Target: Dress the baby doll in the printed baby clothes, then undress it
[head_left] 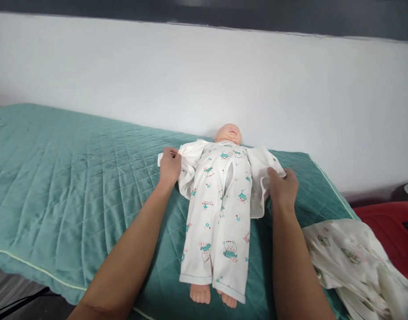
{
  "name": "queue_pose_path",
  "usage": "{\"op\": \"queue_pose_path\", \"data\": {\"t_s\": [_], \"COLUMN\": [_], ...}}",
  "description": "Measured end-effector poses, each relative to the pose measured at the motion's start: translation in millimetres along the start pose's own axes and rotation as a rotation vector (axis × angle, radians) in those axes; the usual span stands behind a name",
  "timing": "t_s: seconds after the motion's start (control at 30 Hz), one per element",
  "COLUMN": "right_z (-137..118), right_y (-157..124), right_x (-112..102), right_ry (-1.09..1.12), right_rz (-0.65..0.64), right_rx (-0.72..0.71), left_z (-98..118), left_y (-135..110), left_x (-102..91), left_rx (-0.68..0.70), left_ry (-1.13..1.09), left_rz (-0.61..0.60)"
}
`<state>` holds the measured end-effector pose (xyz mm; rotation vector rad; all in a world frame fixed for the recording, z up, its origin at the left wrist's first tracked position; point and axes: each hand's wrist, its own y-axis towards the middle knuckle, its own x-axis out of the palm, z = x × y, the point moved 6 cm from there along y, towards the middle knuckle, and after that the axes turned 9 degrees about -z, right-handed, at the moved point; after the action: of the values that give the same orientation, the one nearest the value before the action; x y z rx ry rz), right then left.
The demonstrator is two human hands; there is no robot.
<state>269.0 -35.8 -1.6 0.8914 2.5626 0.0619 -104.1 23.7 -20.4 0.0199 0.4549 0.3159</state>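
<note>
A baby doll lies face up on a green quilted bedspread, its head near the wall and its bare feet toward me. White baby pants with cartoon prints cover its legs, with a slit at the crotch. A white baby shirt is spread out to both sides of the doll's upper body. My left hand is closed on the shirt's sleeve at the left. At the right, my right hand pinches the edge of the other sleeve. The doll's hands are hidden.
A crumpled white printed cloth lies at the bed's right edge, beside a red plastic object. The white wall rises right behind the doll's head. Dark cables show above the floor at lower left.
</note>
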Motion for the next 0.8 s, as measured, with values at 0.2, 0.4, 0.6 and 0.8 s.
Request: {"op": "queue_pose_path", "data": {"t_s": [0.2,0.4,0.6,0.8], "right_z": [9,-16,-22,-9], "right_y": [15,-4,-17,-6], "right_x": [-15,4,54,67], "right_ry": [-0.227,-0.45,-0.515,-0.661], "right_rz": [0.058,0.063,-0.278,-0.323], "right_rx": [-0.049,-0.464,-0.691,-0.555], "left_z": [-15,10,36,24], "left_y": [11,-2,-15,-4], "left_x": [-2.7,3.3,47.9,56.8], "left_rx": [-0.029,0.234,0.674,0.57], "left_ry": [0.102,0.401,0.571,0.706], "left_rz": [0.012,0.08,-0.183,-0.14]}}
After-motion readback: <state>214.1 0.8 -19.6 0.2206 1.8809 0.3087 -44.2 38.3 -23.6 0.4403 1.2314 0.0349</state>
